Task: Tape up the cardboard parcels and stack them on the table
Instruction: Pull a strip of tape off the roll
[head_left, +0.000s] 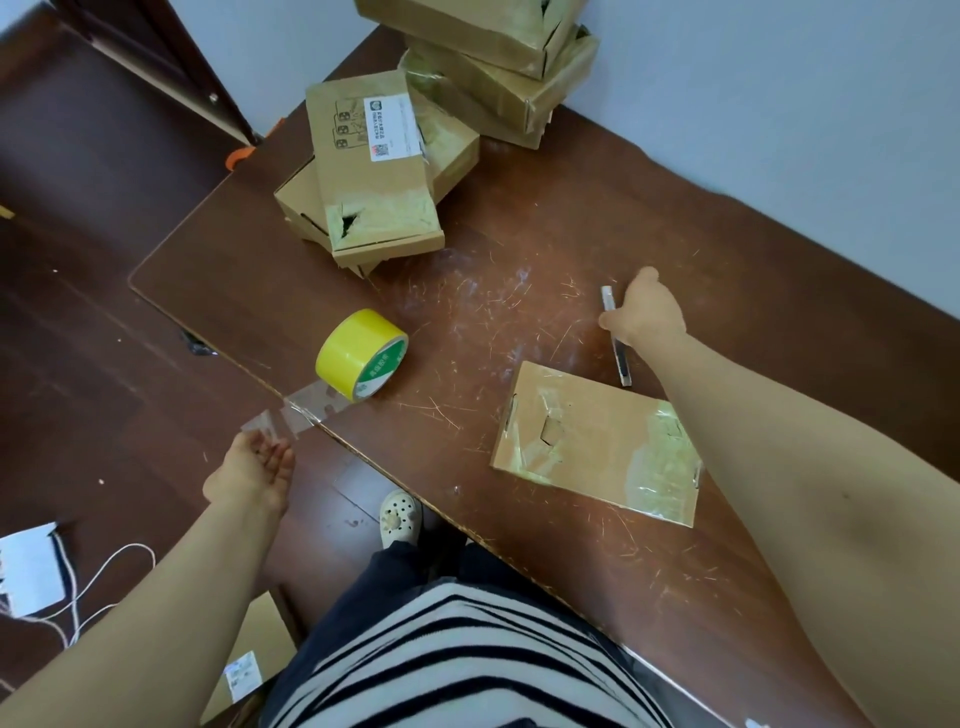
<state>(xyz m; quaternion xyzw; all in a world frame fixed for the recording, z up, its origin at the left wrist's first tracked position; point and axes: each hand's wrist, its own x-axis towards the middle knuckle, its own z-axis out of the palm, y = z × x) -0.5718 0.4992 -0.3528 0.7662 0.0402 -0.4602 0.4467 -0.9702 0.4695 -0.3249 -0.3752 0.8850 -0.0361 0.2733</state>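
A flat cardboard parcel (597, 441) with shiny tape patches lies on the brown table (519, 545) in front of me. A yellow tape roll (361, 353) stands on its edge near the table's left edge, and a clear strip of tape (301, 415) runs from it past the edge. My left hand (254, 475) pinches the free end of that strip, off the table. My right hand (647, 312) reaches over the parcel and grips a slim metal cutter (618, 353) that lies on the table.
A small stack of taped parcels (374, 182) sits at the table's far left, and a taller stack (498, 67) stands against the wall. On the floor lie a white device with cables (31, 571) and a cardboard box (249, 660).
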